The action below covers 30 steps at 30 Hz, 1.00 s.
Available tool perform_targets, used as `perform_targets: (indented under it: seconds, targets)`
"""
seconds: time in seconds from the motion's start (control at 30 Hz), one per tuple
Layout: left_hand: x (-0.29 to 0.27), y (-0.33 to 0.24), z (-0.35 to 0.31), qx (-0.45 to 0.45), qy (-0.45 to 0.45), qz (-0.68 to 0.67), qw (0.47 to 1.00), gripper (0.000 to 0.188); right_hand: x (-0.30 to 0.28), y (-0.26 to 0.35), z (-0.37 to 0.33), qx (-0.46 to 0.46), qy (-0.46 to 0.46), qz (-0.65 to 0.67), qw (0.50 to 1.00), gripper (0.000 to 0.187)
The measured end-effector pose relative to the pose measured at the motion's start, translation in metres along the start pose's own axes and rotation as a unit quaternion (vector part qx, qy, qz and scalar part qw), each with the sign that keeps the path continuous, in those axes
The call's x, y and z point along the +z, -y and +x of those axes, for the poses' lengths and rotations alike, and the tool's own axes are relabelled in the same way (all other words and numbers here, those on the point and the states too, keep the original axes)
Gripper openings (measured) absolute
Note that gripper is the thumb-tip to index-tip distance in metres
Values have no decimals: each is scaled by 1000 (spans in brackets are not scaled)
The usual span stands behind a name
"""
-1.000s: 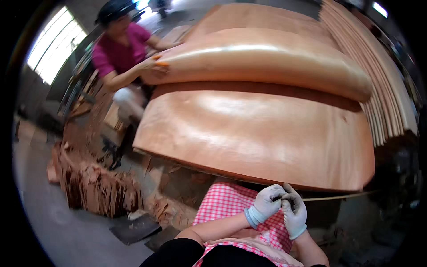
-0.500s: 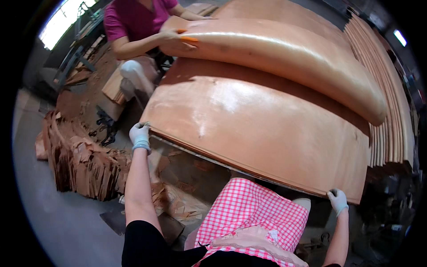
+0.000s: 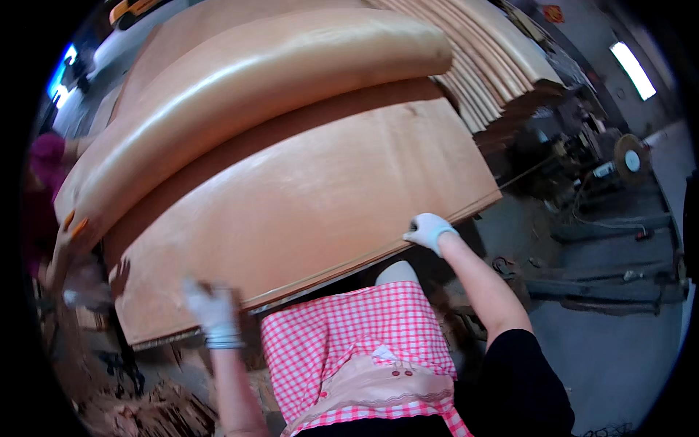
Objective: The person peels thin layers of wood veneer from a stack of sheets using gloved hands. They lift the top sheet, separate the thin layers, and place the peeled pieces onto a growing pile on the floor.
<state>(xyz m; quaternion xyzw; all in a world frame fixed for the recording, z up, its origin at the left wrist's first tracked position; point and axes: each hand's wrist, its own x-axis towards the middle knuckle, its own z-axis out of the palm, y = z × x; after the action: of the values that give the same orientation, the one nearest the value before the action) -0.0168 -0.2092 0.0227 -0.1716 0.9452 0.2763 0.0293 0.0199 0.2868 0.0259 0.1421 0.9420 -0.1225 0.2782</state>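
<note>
Two white-gloved hands grip the near edge of a large veneer sheet (image 3: pixel 306 211) atop a stack. The left hand (image 3: pixel 211 309), blurred, has its fingers spread; the right hand (image 3: pixel 428 229) is curled over the edge. A rolled-over veneer sheet (image 3: pixel 240 87) lies behind.

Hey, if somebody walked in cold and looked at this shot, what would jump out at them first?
Most likely the big sheet of pale wood veneer filling the middle, with another sheet curling over in a roll above it. Next, the two white-gloved hands at its near edge: the right hand gripping it, the left hand blurred against it. The red-and-white checked apron below stands out too.
</note>
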Motion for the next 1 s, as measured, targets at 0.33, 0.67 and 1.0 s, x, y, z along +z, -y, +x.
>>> perform_targets:
  seconds: [0.33,0.67,1.0]
  targets:
    - [129,-140,-87,251,64,91,962,110,-18,-56,-11,-53,-2,62,997,32]
    - [131,-133,-88,259,62,116,957,113,-63,-296,28,161,-125,11,979,25]
    - [154,-97,-104,189,-25,14,981,67,-10,-211,2,124,-488,312,806,25]
